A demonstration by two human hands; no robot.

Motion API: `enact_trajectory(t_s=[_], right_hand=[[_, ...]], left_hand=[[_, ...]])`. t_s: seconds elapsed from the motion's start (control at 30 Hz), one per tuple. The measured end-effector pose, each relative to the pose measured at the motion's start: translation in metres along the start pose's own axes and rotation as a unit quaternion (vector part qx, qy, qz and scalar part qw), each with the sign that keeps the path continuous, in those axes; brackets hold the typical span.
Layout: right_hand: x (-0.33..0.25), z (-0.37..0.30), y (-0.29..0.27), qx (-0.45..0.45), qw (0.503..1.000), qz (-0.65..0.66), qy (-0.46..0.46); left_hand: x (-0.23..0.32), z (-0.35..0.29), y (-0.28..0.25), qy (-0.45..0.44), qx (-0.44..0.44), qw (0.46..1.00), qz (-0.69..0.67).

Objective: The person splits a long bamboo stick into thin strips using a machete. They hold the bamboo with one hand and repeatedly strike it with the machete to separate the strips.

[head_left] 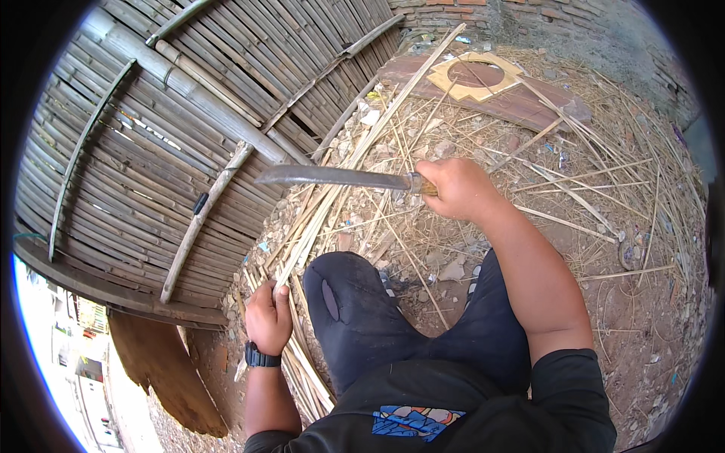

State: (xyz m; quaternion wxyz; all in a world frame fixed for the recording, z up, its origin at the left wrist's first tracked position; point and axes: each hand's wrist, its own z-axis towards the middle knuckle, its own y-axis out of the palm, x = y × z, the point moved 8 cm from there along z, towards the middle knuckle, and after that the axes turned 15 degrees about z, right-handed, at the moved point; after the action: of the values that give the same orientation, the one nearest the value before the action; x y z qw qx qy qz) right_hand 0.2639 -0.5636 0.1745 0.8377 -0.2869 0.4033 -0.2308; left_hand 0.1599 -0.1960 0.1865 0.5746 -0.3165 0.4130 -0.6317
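Observation:
My right hand [457, 187] is closed round the wooden handle of a machete [340, 177]. Its long, dark, slightly curved blade points left, held up above the ground in front of my knees. Down at the left, beside my knee, my left hand [269, 318] is closed on a pale bamboo strip [306, 240] that runs away toward the far wall. More split bamboo strips [306, 370] lie beside and behind that hand, along my left leg. Overlap hides how many strips the fingers hold.
A bamboo slat wall [166, 166] stands at the left. Ahead, a yellow board with a round hole [445, 84] lies on a brown plank [551, 113]. Bamboo strips, rubble and litter cover the dirt ground. A brick wall [559, 30] closes the far side.

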Motion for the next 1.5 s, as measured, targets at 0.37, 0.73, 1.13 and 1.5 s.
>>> enact_trajectory(t_s=[0.37, 0.73, 1.13, 1.5], right_hand=[[0.014, 0.001, -0.002, 0.042, 0.999, 0.017, -0.009], [0.025, -0.001, -0.015, 0.081, 0.996, 0.047, -0.007], [0.012, -0.001, -0.026, 0.085, 0.996, 0.001, -0.01], [0.038, -0.004, -0.04, 0.148, 0.989, 0.013, 0.027]], left_hand=[[0.005, 0.0, 0.012, -0.014, -0.056, 0.994, -0.094], [0.007, -0.006, 0.013, -0.03, -0.09, 0.985, -0.141], [-0.001, -0.025, 0.047, -0.085, -0.264, 0.882, -0.38], [-0.01, -0.033, 0.049, -0.106, -0.292, 0.87, -0.382]])
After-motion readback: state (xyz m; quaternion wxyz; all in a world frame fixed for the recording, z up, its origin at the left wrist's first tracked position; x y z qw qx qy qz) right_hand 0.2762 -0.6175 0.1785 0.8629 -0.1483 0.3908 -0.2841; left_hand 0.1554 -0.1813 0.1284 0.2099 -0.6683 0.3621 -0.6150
